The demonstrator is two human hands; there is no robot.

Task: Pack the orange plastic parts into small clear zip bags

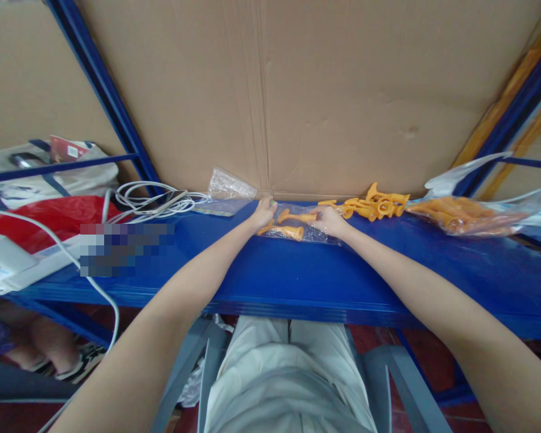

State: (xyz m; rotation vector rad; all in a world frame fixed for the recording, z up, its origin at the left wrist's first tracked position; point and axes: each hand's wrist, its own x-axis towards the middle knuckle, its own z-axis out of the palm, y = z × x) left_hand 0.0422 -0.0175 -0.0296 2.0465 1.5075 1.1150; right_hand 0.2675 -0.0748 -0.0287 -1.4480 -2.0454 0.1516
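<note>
A clear plastic bag (311, 235) lies on the blue shelf top in front of me. My left hand (264, 211) is closed on the bag's left edge. My right hand (330, 221) is closed around the handle end of an orange toy hammer (300, 218), whose head points left, over or within the film; I cannot tell which. Below it, a second orange toy hammer (289, 232) shows inside the bag. Just past my right hand sits a loose pile of orange toy hammers (381, 206).
A filled bag of orange hammers (464, 216) lies at right. Left are empty clear bags (228, 189), coiled white cable (155, 198), a white power strip (36, 264), red bag (58, 219) and cloth tote (81, 174). Cardboard (342, 90) stands behind. A person's legs (49, 340) show lower left.
</note>
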